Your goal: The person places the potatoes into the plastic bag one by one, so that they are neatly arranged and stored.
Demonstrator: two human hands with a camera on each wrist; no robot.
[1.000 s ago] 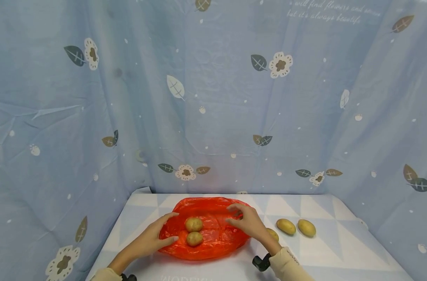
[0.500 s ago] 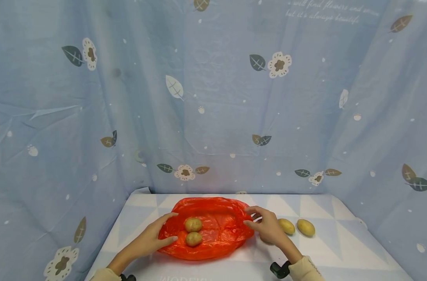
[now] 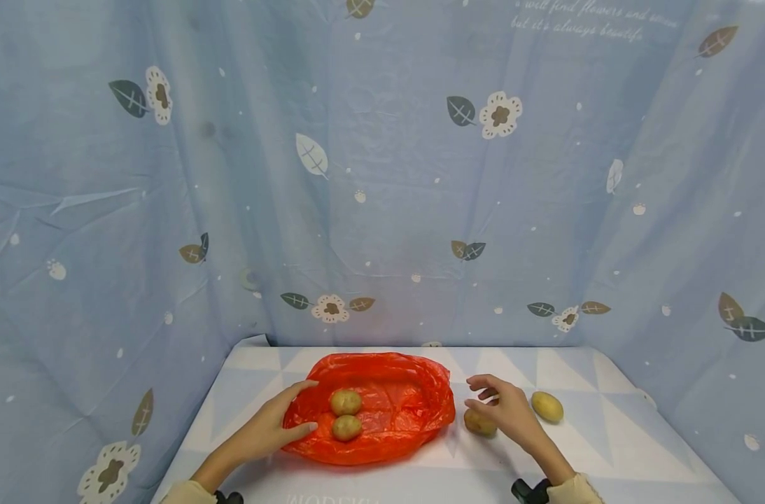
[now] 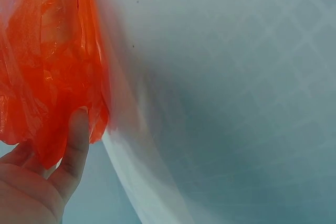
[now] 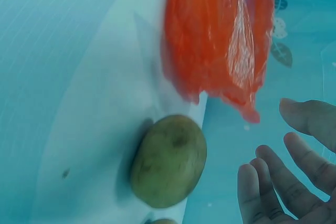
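Note:
A red plastic bag (image 3: pixel 391 448) lies spread on the table with its mouth open upward, and two potatoes (image 3: pixel 346 402) sit in its left half. My left hand (image 3: pixel 274 425) holds the bag's left end, thumb on the near side and fingers on the far side; in the left wrist view, bag film (image 4: pixel 52 87) runs between thumb and fingers. To the right of the bag, my right hand (image 3: pixel 510 411) hovers with loosely bent fingers and nothing in them. A potato (image 3: pixel 479 423) lies partly under it in the head view; the right wrist view shows this potato (image 5: pixel 169 161) uncovered.
Another potato (image 3: pixel 548 407) rests farther right on the pale, triangle-patterned table (image 3: pixel 599 455). The edge of one more potato (image 5: pixel 164 221) shows at the bottom of the right wrist view. A blue curtain (image 3: pixel 382 210) with leaves and flowers hangs around the table.
My right hand has moved from above the bag's right half out to the right, over the loose potatoes, hiding one of them. The left hand and the bag have stayed nearly in place.

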